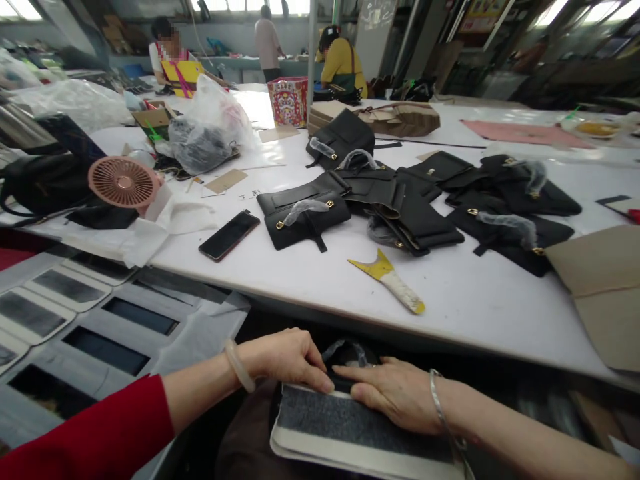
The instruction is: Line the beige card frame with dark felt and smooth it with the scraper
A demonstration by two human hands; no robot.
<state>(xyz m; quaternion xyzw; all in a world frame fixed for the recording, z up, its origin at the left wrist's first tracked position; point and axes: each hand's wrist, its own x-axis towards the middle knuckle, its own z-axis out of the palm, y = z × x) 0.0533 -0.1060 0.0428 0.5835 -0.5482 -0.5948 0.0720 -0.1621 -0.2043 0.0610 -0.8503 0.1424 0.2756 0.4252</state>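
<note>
A bag piece [360, 430] lies across my lap, its dark grey panel edged in cream. Behind its far edge shows black material with a plastic-wrapped handle [350, 347], partly covered by my hands. My left hand [287, 360] is closed at the far left edge, thumb pressed on the panel and fingers curled. What those fingers grip underneath is hidden. Stretched out flat, my right hand [395, 393] rests on the panel and its far edge, fingertips pointing toward my left thumb.
On the white table [280, 287] are black bags [305, 210] with wrapped handles, a yellow-and-white tool [390, 280], a phone [229, 235] and a pink fan [123, 181]. Cream-edged panels [67, 287] lie at left; cardboard [600, 293] stands at right. Several people are at the back.
</note>
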